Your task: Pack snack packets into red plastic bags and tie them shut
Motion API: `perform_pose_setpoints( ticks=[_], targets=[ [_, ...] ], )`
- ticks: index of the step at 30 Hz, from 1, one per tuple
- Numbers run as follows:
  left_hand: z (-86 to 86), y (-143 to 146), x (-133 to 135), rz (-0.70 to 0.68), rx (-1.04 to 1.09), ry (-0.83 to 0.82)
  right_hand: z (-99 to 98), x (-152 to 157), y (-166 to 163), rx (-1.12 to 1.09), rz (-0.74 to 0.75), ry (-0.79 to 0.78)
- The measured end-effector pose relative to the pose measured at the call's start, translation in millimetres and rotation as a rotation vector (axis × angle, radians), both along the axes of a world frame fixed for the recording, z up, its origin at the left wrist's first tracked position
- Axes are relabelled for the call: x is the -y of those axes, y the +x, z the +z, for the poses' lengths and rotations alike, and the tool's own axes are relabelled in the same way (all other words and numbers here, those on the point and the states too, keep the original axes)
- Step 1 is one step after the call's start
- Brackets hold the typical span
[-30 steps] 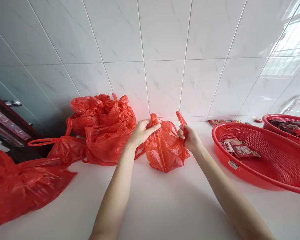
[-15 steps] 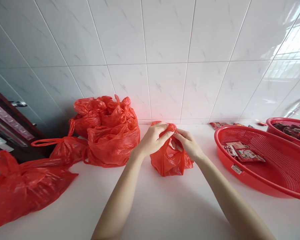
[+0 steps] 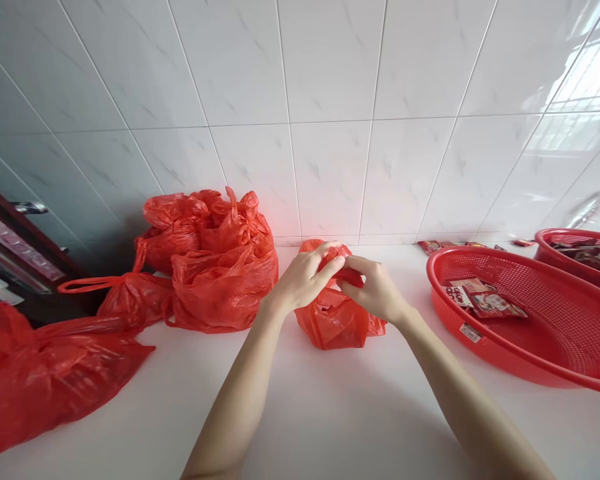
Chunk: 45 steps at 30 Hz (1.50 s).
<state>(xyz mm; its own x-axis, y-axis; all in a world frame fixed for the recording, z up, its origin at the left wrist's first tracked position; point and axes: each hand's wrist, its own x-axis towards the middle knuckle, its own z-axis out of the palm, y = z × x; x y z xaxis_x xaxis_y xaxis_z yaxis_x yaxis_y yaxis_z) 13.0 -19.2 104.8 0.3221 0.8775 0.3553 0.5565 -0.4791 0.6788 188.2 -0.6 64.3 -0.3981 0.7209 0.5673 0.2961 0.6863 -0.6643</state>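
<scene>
A small red plastic bag (image 3: 336, 327) stands on the white table in front of me. My left hand (image 3: 307, 273) is closed on the gathered top of this bag from the left. From the right, my right hand (image 3: 375, 283) pinches the same bunched plastic, its fingers bent close to my left thumb. Both hands nearly meet over the bag, and the exact finger hold on the plastic is partly hidden. What lies inside the bag does not show.
Several filled red bags (image 3: 220, 287) are heaped to the left, with another large tied bag (image 3: 55, 373) nearer. A red mesh basket (image 3: 500, 347) with a few packets (image 3: 485, 300) stands right; a second basket (image 3: 550, 250) sits behind it. Small packets (image 3: 430, 245) lie along the tiled wall.
My fingers have shifted on the bag's gathered top, and my right fingers are now bent more tightly beside my left thumb. The view has moved slightly; the bag stays in place.
</scene>
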Motion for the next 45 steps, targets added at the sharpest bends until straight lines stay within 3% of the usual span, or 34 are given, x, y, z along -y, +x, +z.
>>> perform_pose_setpoints(
  ticks=[6,11,17,21,25,30,34,41,45],
  targets=[
    [2.7,-1.4,2.0,-0.008,-0.124,-0.151,-4.6,2.5,-4.1,0.021,-0.137,0.294],
    [-0.1,-3.4,-0.7,-0.007,-0.147,-0.229,-5.6,3.5,-4.8,0.147,-0.101,0.41],
    [4.2,-7.1,2.0,0.013,-0.102,-0.182,-6.2,2.1,-3.3,0.16,-0.117,0.338],
    [5.4,-11.0,3.4,0.049,-0.121,-0.03,-6.9,1.0,-3.6,0.124,-0.127,0.292],
    [4.8,-11.3,3.8,-0.002,-0.081,0.087,-4.2,0.1,-4.0,0.038,-0.116,0.168],
    [3.9,-9.4,0.0,-0.027,-0.012,-0.022,2.6,0.6,-1.9,0.017,0.003,-0.008],
    [-2.2,-10.6,-9.1,-0.017,0.07,-0.154,1.0,0.0,-1.4,0.081,0.06,-0.037],
    [-16.5,-10.1,-23.3,-0.004,0.431,-0.331,-4.5,-0.3,-1.9,0.124,-0.05,0.286],
    [-18.5,-8.3,-27.3,-0.011,0.524,-0.358,-2.3,1.4,-2.5,0.132,-0.061,0.437]
  ],
)
